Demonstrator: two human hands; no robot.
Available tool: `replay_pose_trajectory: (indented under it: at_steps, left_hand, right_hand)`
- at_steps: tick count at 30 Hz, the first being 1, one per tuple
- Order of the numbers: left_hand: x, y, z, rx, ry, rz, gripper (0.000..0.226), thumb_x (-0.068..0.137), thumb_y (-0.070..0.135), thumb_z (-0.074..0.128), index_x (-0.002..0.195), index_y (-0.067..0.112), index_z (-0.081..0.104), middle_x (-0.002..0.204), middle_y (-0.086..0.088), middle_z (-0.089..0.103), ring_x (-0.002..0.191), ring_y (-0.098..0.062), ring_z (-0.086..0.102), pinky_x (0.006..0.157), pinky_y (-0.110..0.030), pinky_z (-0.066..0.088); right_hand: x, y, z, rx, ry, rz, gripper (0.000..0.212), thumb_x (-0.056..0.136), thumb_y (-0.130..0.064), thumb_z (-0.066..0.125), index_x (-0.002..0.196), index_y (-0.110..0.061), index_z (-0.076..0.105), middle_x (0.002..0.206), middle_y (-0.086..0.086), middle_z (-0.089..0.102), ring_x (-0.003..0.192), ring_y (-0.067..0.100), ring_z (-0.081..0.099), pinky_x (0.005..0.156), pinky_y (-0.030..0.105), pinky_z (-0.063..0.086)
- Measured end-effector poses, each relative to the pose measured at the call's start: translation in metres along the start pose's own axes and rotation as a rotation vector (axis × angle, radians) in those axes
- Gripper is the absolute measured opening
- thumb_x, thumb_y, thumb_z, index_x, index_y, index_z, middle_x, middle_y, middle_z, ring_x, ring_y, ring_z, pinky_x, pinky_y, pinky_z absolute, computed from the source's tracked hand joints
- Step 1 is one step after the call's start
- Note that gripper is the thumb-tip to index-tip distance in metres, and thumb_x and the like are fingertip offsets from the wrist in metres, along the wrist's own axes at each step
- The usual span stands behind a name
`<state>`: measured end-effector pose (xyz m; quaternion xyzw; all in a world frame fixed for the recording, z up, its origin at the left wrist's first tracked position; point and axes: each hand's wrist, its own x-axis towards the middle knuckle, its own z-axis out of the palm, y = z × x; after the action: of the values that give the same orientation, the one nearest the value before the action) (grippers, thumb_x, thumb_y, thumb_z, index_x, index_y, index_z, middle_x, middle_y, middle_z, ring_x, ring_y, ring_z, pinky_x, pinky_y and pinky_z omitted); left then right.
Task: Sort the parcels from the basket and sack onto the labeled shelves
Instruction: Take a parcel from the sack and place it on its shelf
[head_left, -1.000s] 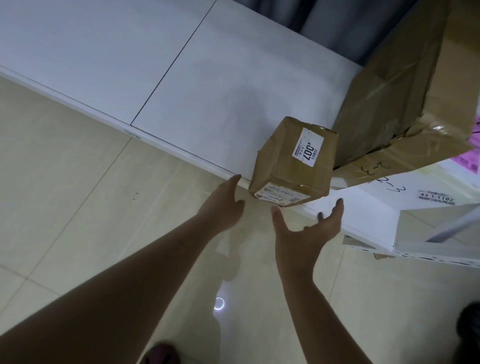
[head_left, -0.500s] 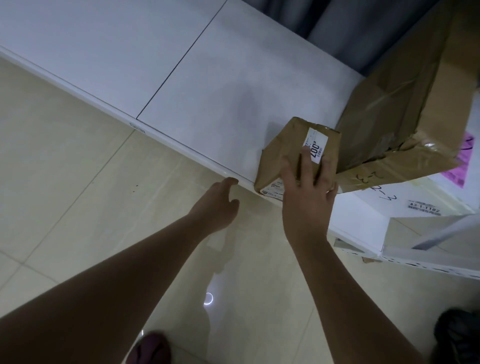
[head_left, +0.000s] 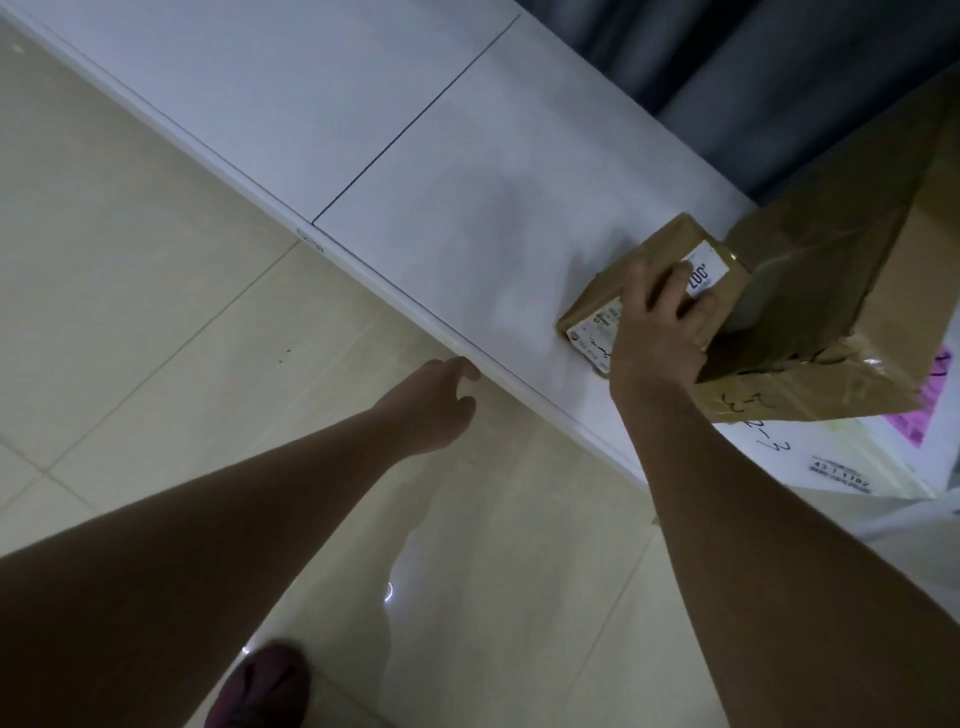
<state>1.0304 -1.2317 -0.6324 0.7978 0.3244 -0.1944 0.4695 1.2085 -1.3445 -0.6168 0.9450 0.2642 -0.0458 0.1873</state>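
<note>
A small brown parcel (head_left: 667, 245) with a white label reading "007" lies on the white shelf top (head_left: 441, 197), right beside a large brown carton (head_left: 831, 291). My right hand (head_left: 660, 332) rests on top of the small parcel with its fingers spread flat across it, covering much of its upper face. My left hand (head_left: 436, 410) hangs free just in front of the shelf's front edge, fingers relaxed and holding nothing.
The large carton leans over a white parcel (head_left: 810, 457) marked "2-3" with a pink label (head_left: 914, 421). A dark seam divides the shelf top into panels. Grey curtain (head_left: 727, 78) hangs behind. Beige tiled floor lies below, with my foot (head_left: 260, 686) on it.
My right hand came down onto the small parcel and slid it back from the shelf's front edge, against the large carton. My left hand stayed near the edge, empty.
</note>
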Motion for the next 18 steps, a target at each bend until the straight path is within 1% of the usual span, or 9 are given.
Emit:
replay_pose_trajectory:
  at_steps: [5, 9, 12, 13, 14, 15, 16, 17, 18]
  left_hand:
    - [-0.009, -0.009, -0.01, -0.033, 0.032, -0.021, 0.038, 0.1, 0.022, 0.044, 0.138, 0.022, 0.045, 0.145, -0.007, 0.041, 0.126, -0.022, 0.048, 0.094, -0.025, 0.036]
    - [-0.031, -0.016, -0.029, -0.064, 0.061, -0.037, 0.038, 0.1, 0.023, 0.044, 0.138, 0.022, 0.045, 0.144, -0.007, 0.042, 0.124, -0.022, 0.05, 0.089, -0.023, 0.034]
    - [-0.058, -0.021, -0.049, -0.11, 0.104, -0.068, 0.037, 0.099, 0.023, 0.045, 0.137, 0.022, 0.046, 0.143, -0.007, 0.044, 0.12, -0.022, 0.052, 0.09, -0.024, 0.036]
    - [-0.07, -0.023, -0.057, -0.122, 0.118, -0.08, 0.037, 0.099, 0.022, 0.045, 0.136, 0.021, 0.046, 0.142, -0.008, 0.045, 0.119, -0.022, 0.052, 0.09, -0.024, 0.036]
    - [-0.084, -0.025, -0.065, -0.132, 0.128, -0.087, 0.037, 0.099, 0.022, 0.046, 0.135, 0.02, 0.047, 0.14, -0.008, 0.047, 0.119, -0.022, 0.053, 0.091, -0.024, 0.037]
    - [-0.099, -0.027, -0.074, -0.141, 0.134, -0.092, 0.036, 0.099, 0.021, 0.046, 0.134, 0.019, 0.048, 0.138, -0.007, 0.049, 0.12, -0.022, 0.052, 0.094, -0.024, 0.037]
    - [-0.116, -0.029, -0.084, -0.15, 0.142, -0.096, 0.034, 0.099, 0.02, 0.045, 0.132, 0.017, 0.05, 0.136, -0.007, 0.052, 0.119, -0.021, 0.053, 0.095, -0.023, 0.037]
    - [-0.131, -0.032, -0.093, -0.156, 0.149, -0.101, 0.032, 0.099, 0.02, 0.045, 0.13, 0.016, 0.053, 0.132, -0.006, 0.056, 0.117, -0.021, 0.054, 0.093, -0.022, 0.037]
    - [-0.152, -0.036, -0.106, -0.166, 0.165, -0.117, 0.03, 0.098, 0.019, 0.045, 0.127, 0.016, 0.055, 0.128, -0.006, 0.059, 0.114, -0.02, 0.055, 0.091, -0.021, 0.038]
  right_hand:
    - [0.008, 0.008, -0.004, -0.108, 0.004, -0.03, 0.126, 0.077, -0.023, 0.08, 0.152, -0.019, -0.022, 0.162, 0.018, -0.009, 0.146, 0.049, 0.007, 0.103, 0.059, 0.04]
    - [-0.021, -0.003, -0.024, -0.141, 0.099, -0.042, 0.108, 0.088, -0.03, 0.068, 0.153, -0.02, -0.019, 0.162, 0.017, -0.007, 0.146, 0.047, 0.01, 0.104, 0.057, 0.04]
    - [-0.062, -0.026, -0.051, -0.085, 0.05, -0.132, 0.097, 0.094, -0.035, 0.059, 0.153, -0.021, -0.017, 0.161, 0.018, 0.004, 0.146, 0.043, 0.014, 0.106, 0.053, 0.039]
    - [-0.078, -0.038, -0.061, -0.077, 0.005, -0.174, 0.093, 0.094, -0.037, 0.058, 0.155, -0.019, -0.011, 0.16, 0.018, 0.011, 0.146, 0.042, 0.016, 0.106, 0.051, 0.039]
    - [-0.095, -0.05, -0.073, -0.072, -0.02, -0.239, 0.087, 0.092, -0.037, 0.06, 0.156, -0.017, 0.004, 0.156, 0.02, 0.024, 0.143, 0.04, 0.025, 0.103, 0.05, 0.041]
    - [-0.11, -0.064, -0.082, -0.068, -0.01, -0.326, 0.077, 0.085, -0.035, 0.068, 0.15, -0.014, 0.031, 0.143, 0.02, 0.044, 0.133, 0.039, 0.042, 0.094, 0.049, 0.047]
    - [-0.125, -0.076, -0.092, -0.077, -0.029, -0.394, 0.062, 0.075, -0.031, 0.077, 0.13, -0.011, 0.058, 0.119, 0.018, 0.062, 0.112, 0.037, 0.059, 0.08, 0.045, 0.052]
    - [-0.138, -0.086, -0.105, -0.071, -0.032, -0.459, 0.044, 0.066, -0.027, 0.082, 0.105, -0.011, 0.07, 0.094, 0.014, 0.067, 0.09, 0.034, 0.065, 0.067, 0.04, 0.052]
    - [-0.153, -0.1, -0.125, -0.057, -0.012, -0.537, 0.032, 0.066, -0.025, 0.082, 0.091, -0.011, 0.07, 0.082, 0.01, 0.065, 0.078, 0.032, 0.065, 0.062, 0.037, 0.049]
